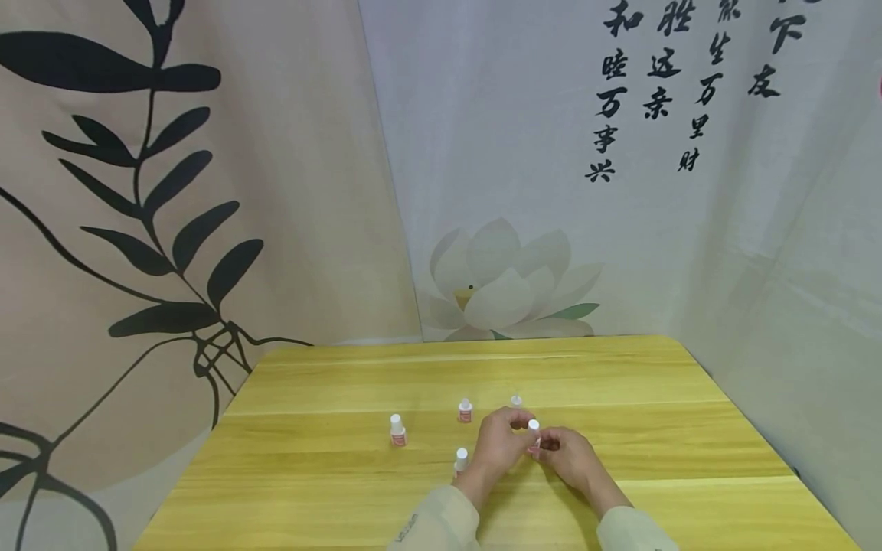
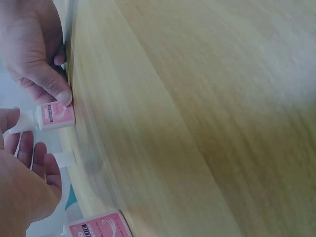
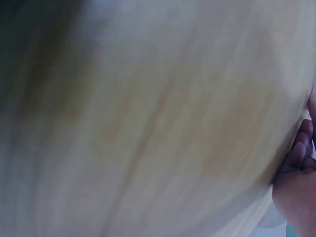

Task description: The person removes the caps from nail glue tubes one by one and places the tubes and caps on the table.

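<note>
White and pink are showing on the small bottle [image 2: 51, 116] that we are holding between our two hands, a little right of the middle of the wooden table [image 1: 310, 490]. With our left hand [image 1: 501, 445] we are pinching the white cap [image 1: 534, 425] between thumb and finger, while with our right hand [image 1: 572, 461] we are gripping the body low, its thumb [image 2: 61, 97] lying on the printed label. Whether the base is resting on the wood or hovering just above it, the pictures are not showing us clearly, and the right wrist view is giving mostly blurred wood. For good handling, we are better using a light, even pinch, because such a small body is probably turning or slipping easily when one side is pressing harder. We should also be minding our elbows and wrists: one near bottle [image 1: 461, 458] is standing partly hidden by our left wrist, and one far bottle [image 1: 516, 401] is standing just behind our left hand. Two more, the leftmost bottle [image 1: 398, 431] and the middle bottle [image 1: 465, 412], are standing apart, so they are risking less from a careless sleeve [image 1: 441, 516].
</note>
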{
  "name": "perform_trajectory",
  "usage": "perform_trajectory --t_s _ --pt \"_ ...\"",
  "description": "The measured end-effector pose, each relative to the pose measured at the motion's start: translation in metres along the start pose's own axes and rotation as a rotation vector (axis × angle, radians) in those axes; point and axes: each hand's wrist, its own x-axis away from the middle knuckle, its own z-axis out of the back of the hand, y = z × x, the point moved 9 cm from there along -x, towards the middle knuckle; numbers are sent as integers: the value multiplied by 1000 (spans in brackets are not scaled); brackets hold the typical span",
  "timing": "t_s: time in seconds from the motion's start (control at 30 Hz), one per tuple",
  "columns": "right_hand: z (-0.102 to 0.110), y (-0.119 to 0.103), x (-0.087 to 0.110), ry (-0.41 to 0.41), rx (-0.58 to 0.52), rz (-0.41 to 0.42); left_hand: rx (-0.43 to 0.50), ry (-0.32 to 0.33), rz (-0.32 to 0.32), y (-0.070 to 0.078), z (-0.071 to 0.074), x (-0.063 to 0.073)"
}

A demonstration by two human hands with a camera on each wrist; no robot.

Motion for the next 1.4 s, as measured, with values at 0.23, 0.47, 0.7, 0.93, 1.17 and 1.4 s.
perform_trajectory --t_s 0.23,0.47,0.7,0.93,1.17,1.4 --pt "-1 0 1 -8 10 -5 -23 17 14 -1 0 -1" --pt "0 -1 -1 6 16 27 8 32 25 2 2 -3" --pt "-1 -1 -3 -3 28 27 0 47 21 5 6 -5" --pt "1 1 0 11 -26 4 -32 37 -31 15 13 -7" --pt "0 1 1 -1 -43 -7 -46 10 -23 14 18 -8" --pt "0 0 1 4 -45 -6 -21 -3 -19 11 19 -9"
